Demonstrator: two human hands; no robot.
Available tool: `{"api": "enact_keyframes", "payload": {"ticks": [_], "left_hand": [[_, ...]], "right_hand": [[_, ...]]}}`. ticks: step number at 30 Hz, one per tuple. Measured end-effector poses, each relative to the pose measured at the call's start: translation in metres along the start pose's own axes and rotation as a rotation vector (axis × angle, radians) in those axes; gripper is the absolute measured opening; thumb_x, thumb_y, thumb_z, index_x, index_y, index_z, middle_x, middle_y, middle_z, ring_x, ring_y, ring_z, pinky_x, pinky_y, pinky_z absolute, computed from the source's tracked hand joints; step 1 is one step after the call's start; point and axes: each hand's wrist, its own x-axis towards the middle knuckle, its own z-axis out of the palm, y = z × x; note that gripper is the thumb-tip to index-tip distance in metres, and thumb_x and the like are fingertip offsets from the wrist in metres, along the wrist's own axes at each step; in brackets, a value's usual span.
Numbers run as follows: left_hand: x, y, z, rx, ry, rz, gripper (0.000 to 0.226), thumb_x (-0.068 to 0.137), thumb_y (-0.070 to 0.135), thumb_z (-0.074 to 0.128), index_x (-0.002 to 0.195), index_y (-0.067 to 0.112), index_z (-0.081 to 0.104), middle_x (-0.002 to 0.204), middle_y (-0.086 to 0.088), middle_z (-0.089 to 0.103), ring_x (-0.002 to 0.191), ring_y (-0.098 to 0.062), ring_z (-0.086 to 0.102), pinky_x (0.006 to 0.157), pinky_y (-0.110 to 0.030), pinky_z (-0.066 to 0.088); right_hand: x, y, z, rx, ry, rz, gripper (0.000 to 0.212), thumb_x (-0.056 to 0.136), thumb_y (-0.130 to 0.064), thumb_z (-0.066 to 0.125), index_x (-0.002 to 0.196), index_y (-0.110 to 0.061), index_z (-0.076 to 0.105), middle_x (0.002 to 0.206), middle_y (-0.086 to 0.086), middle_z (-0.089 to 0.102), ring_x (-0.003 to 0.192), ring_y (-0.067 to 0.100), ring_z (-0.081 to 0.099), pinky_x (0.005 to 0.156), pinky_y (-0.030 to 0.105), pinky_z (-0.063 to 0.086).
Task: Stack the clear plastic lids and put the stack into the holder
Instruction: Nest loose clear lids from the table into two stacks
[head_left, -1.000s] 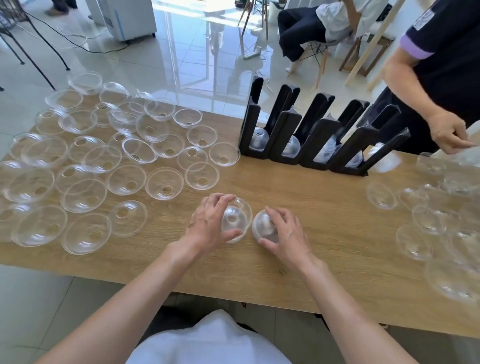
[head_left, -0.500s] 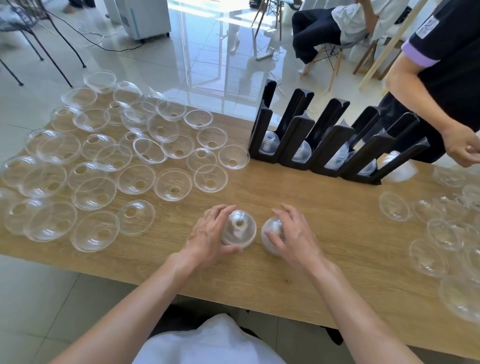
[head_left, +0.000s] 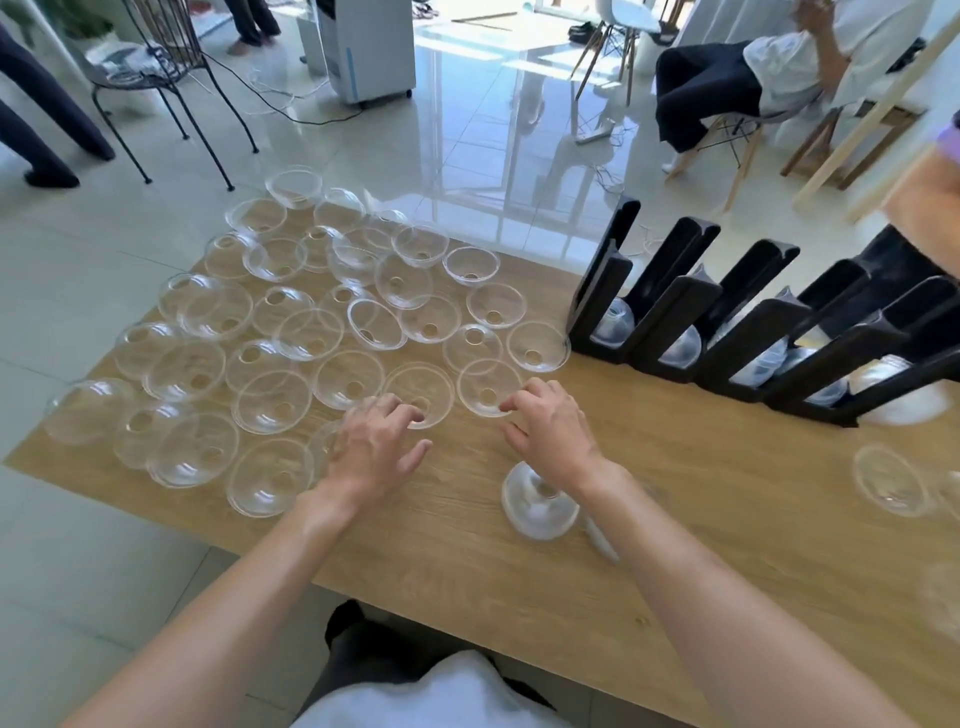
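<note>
We see a wooden table (head_left: 701, 519) on glossy floor tiles (head_left: 467, 130), loose clear lids (head_left: 270, 400) spread left of the black holder (head_left: 753, 332), our left hand (head_left: 376, 447) fingers spread, our right hand (head_left: 553, 431) fingers curled, empty, small stack (head_left: 537, 506) beneath the wrist

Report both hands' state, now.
Left hand: open, holding nothing, fingers spread over the lids.
Right hand: open, empty, fingertips at a lid's rim.

The lids (head_left: 353, 382) are clear like glass. The holder (head_left: 737, 332) is black. The table (head_left: 701, 499) is light brown with wood lines.
</note>
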Motion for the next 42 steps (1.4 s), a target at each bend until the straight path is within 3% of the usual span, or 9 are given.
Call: {"api": "enact_keyframes", "payload": {"ticks": [7, 12, 19, 21, 25, 28, 32, 36, 42], "left_hand": [[0.026, -0.013, 0.012, 0.196, -0.11, 0.098, 0.04, 0.054, 0.022, 0.098, 0.087, 0.018, 0.075, 0.084, -0.001, 0.072, 0.082, -0.029, 0.067, 0.072, -0.038, 0.047], [0.027, -0.013, 0.015, 0.157, -0.03, 0.179, 0.024, 0.062, 0.012, 0.091, 0.074, 0.021, 0.072, 0.074, 0.005, 0.072, 0.073, -0.026, 0.067, 0.07, -0.04, 0.047], [0.02, -0.003, -0.001, -0.016, 0.047, 0.176, 0.006, 0.085, 0.024, 0.08, 0.087, 0.021, 0.076, 0.084, 0.006, 0.074, 0.082, -0.022, 0.069, 0.079, -0.041, 0.045], [0.019, 0.002, -0.007, -0.114, 0.029, 0.129, 0.006, 0.091, 0.029, 0.074, 0.092, 0.024, 0.076, 0.088, 0.011, 0.074, 0.083, -0.016, 0.067, 0.083, -0.039, 0.045], [0.013, 0.012, -0.019, -0.52, -0.039, -0.064, 0.005, 0.096, 0.031, 0.07, 0.095, 0.031, 0.075, 0.084, 0.02, 0.071, 0.081, 0.0, 0.066, 0.075, -0.021, 0.052], [0.01, 0.025, -0.023, -0.841, -0.141, -0.228, 0.008, 0.097, 0.029, 0.069, 0.093, 0.029, 0.075, 0.084, 0.01, 0.075, 0.08, -0.007, 0.07, 0.073, -0.022, 0.056], [0.006, 0.044, -0.018, -1.166, -0.168, -0.338, 0.01, 0.097, 0.023, 0.069, 0.099, 0.017, 0.077, 0.088, -0.006, 0.077, 0.082, -0.012, 0.071, 0.076, -0.022, 0.057], [0.0, 0.057, -0.003, -1.36, -0.252, -0.447, 0.013, 0.096, 0.023, 0.068, 0.102, 0.014, 0.075, 0.087, -0.004, 0.074, 0.083, -0.015, 0.069, 0.07, -0.025, 0.055], [-0.011, 0.079, 0.019, -1.425, -0.389, -0.453, 0.027, 0.084, 0.038, 0.072, 0.099, 0.017, 0.078, 0.087, -0.003, 0.073, 0.081, -0.013, 0.069, 0.07, -0.025, 0.057]], "right_hand": [[0.039, -0.015, 0.025, -0.147, -0.161, 0.038, 0.038, 0.093, -0.035, 0.07, 0.128, -0.022, 0.065, 0.125, 0.001, 0.055, 0.119, 0.023, 0.049, 0.105, 0.036, 0.04], [0.034, -0.012, 0.035, -0.133, -0.104, 0.067, 0.017, 0.098, -0.028, 0.062, 0.111, -0.021, 0.071, 0.11, 0.0, 0.06, 0.104, 0.023, 0.058, 0.088, 0.033, 0.046], [0.014, -0.001, 0.014, 0.126, 0.071, 0.1, 0.009, 0.099, -0.023, 0.066, 0.098, -0.017, 0.072, 0.095, -0.008, 0.062, 0.082, 0.009, 0.063, 0.078, 0.026, 0.053], [0.007, 0.003, 0.002, 0.261, 0.134, 0.163, 0.009, 0.1, -0.024, 0.065, 0.099, -0.019, 0.073, 0.095, -0.012, 0.062, 0.082, 0.002, 0.062, 0.074, 0.016, 0.049], [-0.014, 0.017, -0.025, 0.549, 0.189, 0.323, 0.014, 0.104, -0.022, 0.059, 0.102, -0.018, 0.072, 0.093, -0.004, 0.066, 0.074, 0.004, 0.065, 0.067, 0.018, 0.051], [-0.04, 0.031, -0.042, 0.777, 0.222, 0.433, 0.016, 0.105, -0.018, 0.057, 0.104, -0.016, 0.073, 0.083, 0.003, 0.071, 0.068, 0.004, 0.064, 0.065, 0.02, 0.054], [-0.08, 0.056, -0.054, 1.022, 0.221, 0.568, 0.019, 0.106, -0.017, 0.054, 0.113, -0.017, 0.072, 0.089, 0.002, 0.072, 0.077, 0.011, 0.067, 0.073, 0.025, 0.057], [-0.119, 0.083, -0.049, 1.132, 0.245, 0.713, 0.02, 0.107, -0.011, 0.051, 0.121, -0.012, 0.066, 0.086, 0.004, 0.07, 0.073, 0.014, 0.063, 0.073, 0.034, 0.053], [-0.164, 0.106, -0.03, 1.176, 0.199, 0.815, 0.019, 0.107, -0.009, 0.05, 0.119, -0.009, 0.065, 0.078, 0.001, 0.068, 0.065, 0.012, 0.057, 0.065, 0.03, 0.048]]}}
